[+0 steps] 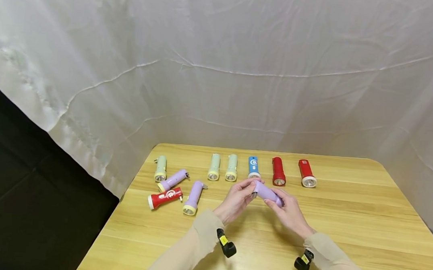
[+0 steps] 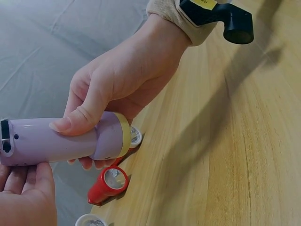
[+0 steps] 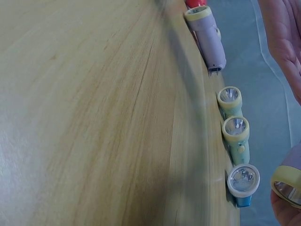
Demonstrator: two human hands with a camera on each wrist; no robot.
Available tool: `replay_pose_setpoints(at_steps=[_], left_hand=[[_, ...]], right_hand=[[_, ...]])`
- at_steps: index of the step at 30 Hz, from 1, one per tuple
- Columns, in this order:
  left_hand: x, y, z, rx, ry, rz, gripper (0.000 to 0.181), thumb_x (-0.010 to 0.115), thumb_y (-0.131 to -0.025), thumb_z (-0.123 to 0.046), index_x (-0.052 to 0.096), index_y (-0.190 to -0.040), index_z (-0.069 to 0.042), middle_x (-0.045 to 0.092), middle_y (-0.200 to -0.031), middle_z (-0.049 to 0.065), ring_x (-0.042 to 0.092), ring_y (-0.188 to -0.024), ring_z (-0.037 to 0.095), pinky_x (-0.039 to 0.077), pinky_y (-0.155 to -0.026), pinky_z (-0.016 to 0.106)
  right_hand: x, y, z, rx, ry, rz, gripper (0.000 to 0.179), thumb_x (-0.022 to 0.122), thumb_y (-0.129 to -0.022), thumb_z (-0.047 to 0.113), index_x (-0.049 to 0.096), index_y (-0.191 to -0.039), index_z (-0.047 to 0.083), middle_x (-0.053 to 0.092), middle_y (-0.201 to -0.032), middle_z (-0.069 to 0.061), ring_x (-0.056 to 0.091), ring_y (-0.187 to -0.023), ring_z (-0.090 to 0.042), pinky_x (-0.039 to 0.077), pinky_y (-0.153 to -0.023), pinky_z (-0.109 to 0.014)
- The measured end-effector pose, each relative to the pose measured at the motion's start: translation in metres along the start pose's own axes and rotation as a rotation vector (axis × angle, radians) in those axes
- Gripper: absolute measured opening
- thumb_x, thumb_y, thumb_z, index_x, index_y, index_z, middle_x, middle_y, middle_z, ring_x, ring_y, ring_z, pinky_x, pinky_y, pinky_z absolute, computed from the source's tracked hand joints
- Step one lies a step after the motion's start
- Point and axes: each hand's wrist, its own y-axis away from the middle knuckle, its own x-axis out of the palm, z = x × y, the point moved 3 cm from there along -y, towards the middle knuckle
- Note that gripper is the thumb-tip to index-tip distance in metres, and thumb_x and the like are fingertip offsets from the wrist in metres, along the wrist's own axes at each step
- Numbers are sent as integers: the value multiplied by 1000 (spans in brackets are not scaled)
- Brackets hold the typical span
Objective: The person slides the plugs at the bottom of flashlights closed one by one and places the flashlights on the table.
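Observation:
Both hands hold a purple flashlight (image 1: 268,193) above the table. My left hand (image 1: 237,198) has its fingers at the tail end, where metal plug prongs stick out. In the left wrist view, fingers of that left hand (image 2: 28,193) lie against the underside of the barrel. My right hand (image 1: 289,212) grips the lamp end, its thumb along the barrel in the left wrist view. A yellow rim (image 2: 124,135) circles the lens end there. Just beyond the hands lies a blue flashlight (image 1: 253,167), partly hidden by the left fingers.
Two red flashlights (image 1: 278,172) lie at the back right. Green flashlights (image 1: 214,167) are left of the blue one. Farther left sit another green flashlight (image 1: 161,169), two purple flashlights (image 1: 194,196) and a red flashlight (image 1: 166,197). A pale curtain (image 1: 261,100) hangs behind the wooden table (image 1: 361,222).

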Motion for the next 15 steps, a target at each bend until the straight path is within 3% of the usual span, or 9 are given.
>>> replay_pose_setpoints(at_steps=[8, 15], left_hand=[[1, 0, -1, -3, -3, 0, 36, 50, -105, -11, 56, -138, 1, 58, -144, 14, 59, -125, 14, 48, -112, 28], [1, 0, 0, 1, -16, -1, 37, 50, -105, -11, 55, -138, 3, 52, -148, 22, 61, -122, 12, 49, -111, 27]], right_hand=[[0, 1, 0, 22, -9, 13, 41, 70, -93, 12, 61, -131, -4, 68, -121, -24, 67, -103, -34, 54, -86, -33], [-1, 2, 2, 24, -2, 14, 42, 70, -94, 12, 61, -131, -4, 68, -124, -24, 67, -105, -35, 55, -89, -36]])
